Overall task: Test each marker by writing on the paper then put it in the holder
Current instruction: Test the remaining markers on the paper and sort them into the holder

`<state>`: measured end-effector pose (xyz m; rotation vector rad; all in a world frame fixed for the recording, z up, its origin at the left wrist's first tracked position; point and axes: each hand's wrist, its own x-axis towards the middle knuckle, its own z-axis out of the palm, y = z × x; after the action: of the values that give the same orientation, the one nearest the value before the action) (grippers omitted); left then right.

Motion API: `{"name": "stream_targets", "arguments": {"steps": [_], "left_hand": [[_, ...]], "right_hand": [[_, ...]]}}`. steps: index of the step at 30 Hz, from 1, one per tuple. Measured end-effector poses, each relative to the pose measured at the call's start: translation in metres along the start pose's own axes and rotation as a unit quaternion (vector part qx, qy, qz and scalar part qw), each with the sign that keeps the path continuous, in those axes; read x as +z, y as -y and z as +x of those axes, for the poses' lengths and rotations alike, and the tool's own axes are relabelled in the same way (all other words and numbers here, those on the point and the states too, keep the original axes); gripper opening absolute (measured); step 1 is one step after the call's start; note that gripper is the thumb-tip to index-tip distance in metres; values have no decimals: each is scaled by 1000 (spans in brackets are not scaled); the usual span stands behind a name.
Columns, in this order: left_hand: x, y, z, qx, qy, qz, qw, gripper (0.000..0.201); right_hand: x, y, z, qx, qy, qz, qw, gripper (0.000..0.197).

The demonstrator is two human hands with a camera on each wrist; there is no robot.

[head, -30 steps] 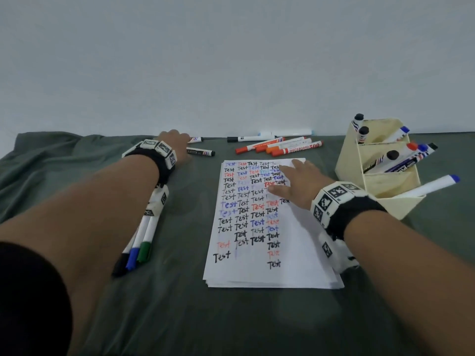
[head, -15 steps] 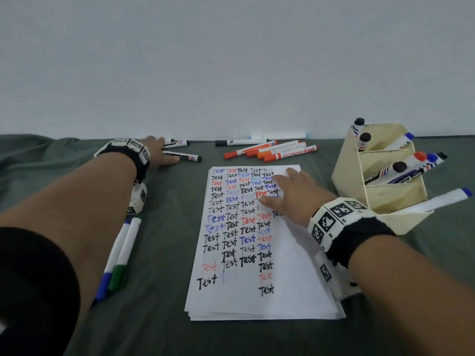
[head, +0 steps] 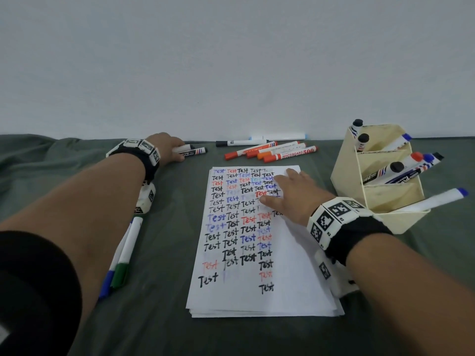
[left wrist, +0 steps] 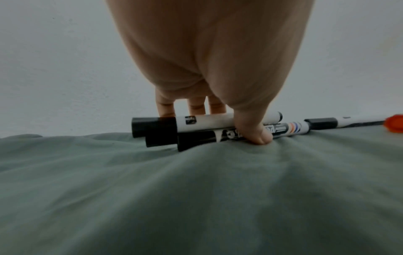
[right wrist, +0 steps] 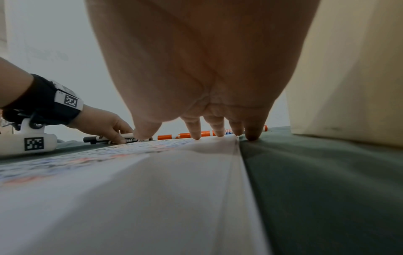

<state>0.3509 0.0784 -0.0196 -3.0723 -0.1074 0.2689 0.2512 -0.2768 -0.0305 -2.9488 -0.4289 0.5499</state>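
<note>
the left hand (head: 168, 147) is at the far left of the green cloth (head: 167, 253), close to the wall, and it is on two black-capped markers (left wrist: 196, 127) that lie side by side. in the left wrist view the thumb (left wrist: 254, 132) presses at the front of the lower marker and the other fingers come down behind the upper one, so the fingers are curled around the pair, but the markers are not lifted from the cloth. the right hand (head: 290, 196) lies flat with straight fingers on the upper right part of the paper (head: 257, 291); it holds nothing, and its little finger touches the cloth just beside the paper edge. the paper is a small stack, with many rows of the word "test" in black, blue and red. the cream holder (head: 372, 191) stands right of the paper, with several markers in its compartments. a group of orange markers (head: 270, 152) lies beyond the paper, and a blue and a green marker (head: 120, 263) lie under the left forearm.
</note>
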Motion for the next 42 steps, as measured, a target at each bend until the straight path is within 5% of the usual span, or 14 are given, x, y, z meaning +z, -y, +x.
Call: {"name": "stream_targets", "arguments": {"steps": [8,22,28,33,36,42], "left_hand": [[-14,-42,-11,64,11,59,996,35],[-37,-139,-6,158,-71,0,985,20],[-41,-138,-16,145,-107,-86,980,45],[-39,-129,-52,147,-134,-90,976,49],[-33,-127,-88,152,-141,-135,969,26],[-40,-125,-158,235,-106,-124,958,16]], "right_hand": [[1,1,0,3,-3,0,1000,85],[1,-1,0,-3,-15,10,1000,80],[2,-1,1,-7,-30,17,999,82],[-2,-3,-2,-27,-94,36,995,79],[-6,-1,-10,-49,-141,42,988,79],[-21,13,-44,-181,-274,52,943,75]]}}
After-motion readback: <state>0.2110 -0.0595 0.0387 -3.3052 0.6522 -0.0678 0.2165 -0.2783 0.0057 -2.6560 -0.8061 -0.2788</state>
